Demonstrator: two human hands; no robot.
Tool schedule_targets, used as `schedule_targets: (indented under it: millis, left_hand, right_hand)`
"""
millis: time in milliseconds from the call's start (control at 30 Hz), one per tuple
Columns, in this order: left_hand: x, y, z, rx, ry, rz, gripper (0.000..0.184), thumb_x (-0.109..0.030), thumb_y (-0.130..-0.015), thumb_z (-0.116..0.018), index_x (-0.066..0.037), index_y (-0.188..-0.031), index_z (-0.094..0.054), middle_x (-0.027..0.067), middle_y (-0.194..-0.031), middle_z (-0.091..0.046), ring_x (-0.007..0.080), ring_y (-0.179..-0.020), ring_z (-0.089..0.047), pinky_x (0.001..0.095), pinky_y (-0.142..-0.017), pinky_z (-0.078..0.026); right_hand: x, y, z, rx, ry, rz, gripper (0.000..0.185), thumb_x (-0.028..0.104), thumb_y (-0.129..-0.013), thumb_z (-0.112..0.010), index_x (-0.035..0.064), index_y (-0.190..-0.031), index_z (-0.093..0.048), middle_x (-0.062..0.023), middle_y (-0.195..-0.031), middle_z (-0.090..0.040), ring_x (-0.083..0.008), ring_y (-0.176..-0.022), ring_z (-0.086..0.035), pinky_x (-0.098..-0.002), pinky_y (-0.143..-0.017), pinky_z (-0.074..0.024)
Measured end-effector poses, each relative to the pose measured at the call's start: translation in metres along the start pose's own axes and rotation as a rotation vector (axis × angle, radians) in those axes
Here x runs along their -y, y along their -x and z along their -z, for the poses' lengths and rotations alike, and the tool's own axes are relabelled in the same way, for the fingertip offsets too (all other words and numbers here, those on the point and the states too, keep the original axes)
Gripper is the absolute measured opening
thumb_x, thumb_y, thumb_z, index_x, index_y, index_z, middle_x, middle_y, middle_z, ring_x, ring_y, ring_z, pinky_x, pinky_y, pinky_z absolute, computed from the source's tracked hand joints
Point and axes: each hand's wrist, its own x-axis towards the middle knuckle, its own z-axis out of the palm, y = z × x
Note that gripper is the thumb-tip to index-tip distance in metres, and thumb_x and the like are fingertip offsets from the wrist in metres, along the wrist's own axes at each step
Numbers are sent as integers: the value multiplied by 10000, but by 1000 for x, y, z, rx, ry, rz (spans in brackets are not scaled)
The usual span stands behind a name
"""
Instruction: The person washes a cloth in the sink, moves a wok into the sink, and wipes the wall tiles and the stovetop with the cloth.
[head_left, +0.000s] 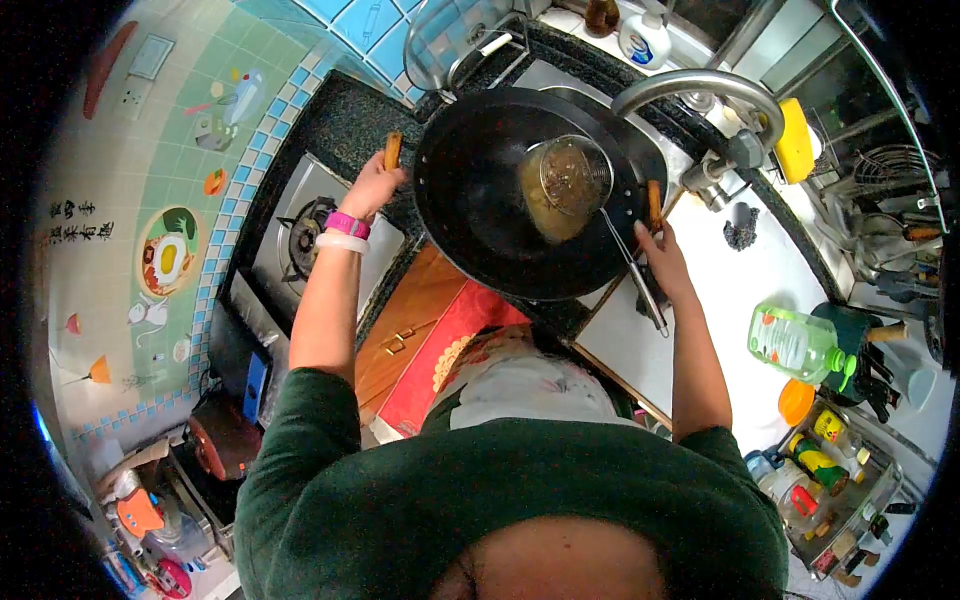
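A large black wok [470, 230] is held over the sink area, tilted, with brownish liquid [545, 215] pooled on its right side. My left hand [374, 188] is closed round one wooden wok handle [393, 150]. On the other side, my right hand [668, 262] grips the second wooden handle [655, 203]. A wire-mesh strainer [575, 177] rests in the wok with dark bits in its bowl. Its metal handle [630, 262] leans over the rim and passes close beside my right hand; I cannot tell whether the fingers touch it.
A curved faucet [700, 80] reaches over the wok's far right edge. To the left is a gas stove [305, 240]. On the white counter [680, 360] at right are a green-capped bottle [795, 342], a dark scouring pad [741, 228] and a rack of condiments [825, 470].
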Motion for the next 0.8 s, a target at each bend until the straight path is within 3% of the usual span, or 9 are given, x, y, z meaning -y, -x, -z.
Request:
schedule_targets:
  millis: [67,133,200,233,300,333,433,633,800]
  left_hand:
    - [-7,8,-4,-43,16,10,239,-130,-850,-615,-61,-1049,-500,-27,-759,-458,88,-621,-459,266,-505,-371]
    - [-19,14,-7,-39,22,36,237,-124,-847,-616,-52,-1044,-505,-23,-762,-466,91,-631,-462,271,-521,-380]
    - [-26,17,-15,-34,31,56,234,-118,-844,-617,-43,-1038,-511,-18,-765,-473,95,-640,-465,275,-538,-389]
    - [-29,17,-21,-69,33,0,228,-111,-837,-622,-35,-1024,-517,-12,-769,-480,102,-654,-468,279,-563,-398]
    - [-37,22,-34,-116,103,-72,212,-94,-816,-640,-18,-980,-529,5,-784,-492,129,-702,-482,295,-636,-426]
    - [-38,20,-42,-117,102,-73,212,-94,-816,-640,-18,-980,-529,5,-784,-492,129,-702,-482,295,-636,-426]
    - [-47,14,-63,-172,8,-197,268,-104,-800,-666,-7,-1005,-522,28,-820,-518,159,-742,-517,321,-669,-455]
    - [-40,-4,-102,-207,-42,-204,408,-172,-766,-711,21,-1074,-527,117,-880,-598,249,-796,-589,373,-743,-487]
    - [-28,-8,-102,-226,-99,-233,387,-191,-753,-712,-8,-1049,-544,134,-841,-610,284,-784,-608,397,-751,-490]
  right_hand:
    - [19,27,12,149,396,-95,911,659,-802,-695,-46,-1347,-506,-236,-1180,-661,-333,-1089,-646,-390,-951,-485]
    - [27,45,16,268,426,-127,849,635,-762,-733,-27,-1273,-589,-243,-1150,-678,-346,-1082,-659,-408,-936,-499]
    - [-15,42,8,447,443,-167,641,491,-737,-777,-16,-1118,-682,-203,-1017,-720,-329,-959,-697,-410,-870,-527]
    - [-23,46,3,446,444,-166,641,491,-737,-777,-16,-1118,-682,-203,-1017,-720,-329,-959,-697,-410,-870,-527]
    - [-27,56,-6,485,198,-166,391,329,-715,-761,-14,-897,-716,-145,-756,-691,-243,-709,-659,-363,-714,-510]
    - [-23,61,-8,484,197,-164,391,329,-715,-761,-14,-897,-716,-145,-756,-691,-243,-709,-659,-363,-714,-510]
    - [4,85,-12,272,532,-115,357,302,-744,-768,42,-982,-718,-199,-834,-712,-344,-769,-700,-435,-733,-552]
    - [-6,86,-1,24,970,143,486,481,-790,-761,48,-980,-650,-162,-831,-697,-344,-787,-696,-456,-687,-560]
    - [-17,70,11,-13,1059,153,444,455,-778,-778,64,-935,-640,-141,-809,-695,-322,-772,-698,-427,-666,-559]
